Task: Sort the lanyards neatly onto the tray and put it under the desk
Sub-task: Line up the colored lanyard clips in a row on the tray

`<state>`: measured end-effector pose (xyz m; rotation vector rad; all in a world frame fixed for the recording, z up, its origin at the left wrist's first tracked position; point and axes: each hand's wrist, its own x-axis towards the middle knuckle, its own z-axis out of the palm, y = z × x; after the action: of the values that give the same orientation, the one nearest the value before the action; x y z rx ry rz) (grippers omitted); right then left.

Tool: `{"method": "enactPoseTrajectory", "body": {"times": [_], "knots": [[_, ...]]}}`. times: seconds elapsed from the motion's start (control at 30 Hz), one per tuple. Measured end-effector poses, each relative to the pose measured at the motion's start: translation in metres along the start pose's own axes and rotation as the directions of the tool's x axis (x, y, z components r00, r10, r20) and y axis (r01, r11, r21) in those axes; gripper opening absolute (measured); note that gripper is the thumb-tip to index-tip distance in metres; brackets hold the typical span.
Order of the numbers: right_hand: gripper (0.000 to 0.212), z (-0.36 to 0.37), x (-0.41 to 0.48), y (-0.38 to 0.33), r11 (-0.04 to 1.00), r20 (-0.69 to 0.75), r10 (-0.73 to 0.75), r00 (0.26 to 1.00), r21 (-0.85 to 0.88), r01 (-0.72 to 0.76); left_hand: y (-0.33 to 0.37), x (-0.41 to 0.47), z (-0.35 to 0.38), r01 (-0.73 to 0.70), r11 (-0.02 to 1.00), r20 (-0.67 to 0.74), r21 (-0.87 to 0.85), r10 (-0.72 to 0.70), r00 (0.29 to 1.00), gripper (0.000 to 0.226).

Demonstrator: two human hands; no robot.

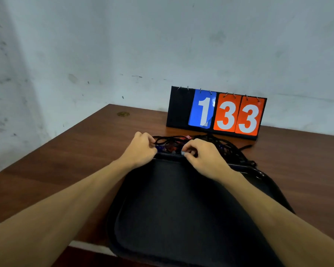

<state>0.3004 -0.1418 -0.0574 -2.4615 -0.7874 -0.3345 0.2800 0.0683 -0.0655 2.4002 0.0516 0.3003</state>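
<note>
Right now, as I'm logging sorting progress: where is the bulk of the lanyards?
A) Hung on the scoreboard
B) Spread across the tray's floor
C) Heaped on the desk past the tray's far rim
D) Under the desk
C: the lanyards lie tangled on the desk between the far rim of the tray and the scoreboard, where the left hand and the right hand grip them.
</note>
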Motion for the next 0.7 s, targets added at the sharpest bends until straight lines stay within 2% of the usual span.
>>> {"method": "enactPoseTrajectory", "body": {"times": [0.13, 0.43, 0.53, 0.63, 0.7], "knots": [[0.023, 0.013, 0.019, 0.006, 1.000, -0.006, -0.015, 1.000, -0.028, 0.015, -0.002, 0.018, 0.007, 0.074, 0.996, 0.035, 0.040, -0.076, 0.997, 0.023], [0.019, 0.026, 0.032, 0.004, 0.998, 0.051, 0.062, 0.997, -0.009, -0.061, 0.009, 0.027, 0.006, 0.241, 0.971, 0.128, 0.005, -0.240, 0.962, 0.020], [0.018, 0.026, 0.033, 0.003, 0.992, 0.049, 0.123, 0.991, -0.001, -0.123, 0.008, 0.028, 0.001, 0.235, 0.971, 0.118, 0.043, -0.238, 0.964, 0.022], [0.022, 0.022, 0.028, 0.001, 0.989, -0.014, 0.141, 0.990, -0.038, -0.142, 0.006, 0.023, -0.004, 0.216, 0.973, 0.095, 0.078, -0.223, 0.970, 0.024], [0.026, 0.017, 0.022, -0.002, 0.990, -0.068, 0.125, 0.990, -0.062, -0.129, 0.005, 0.016, -0.008, 0.198, 0.978, 0.011, 0.060, -0.199, 0.980, 0.024]]}}
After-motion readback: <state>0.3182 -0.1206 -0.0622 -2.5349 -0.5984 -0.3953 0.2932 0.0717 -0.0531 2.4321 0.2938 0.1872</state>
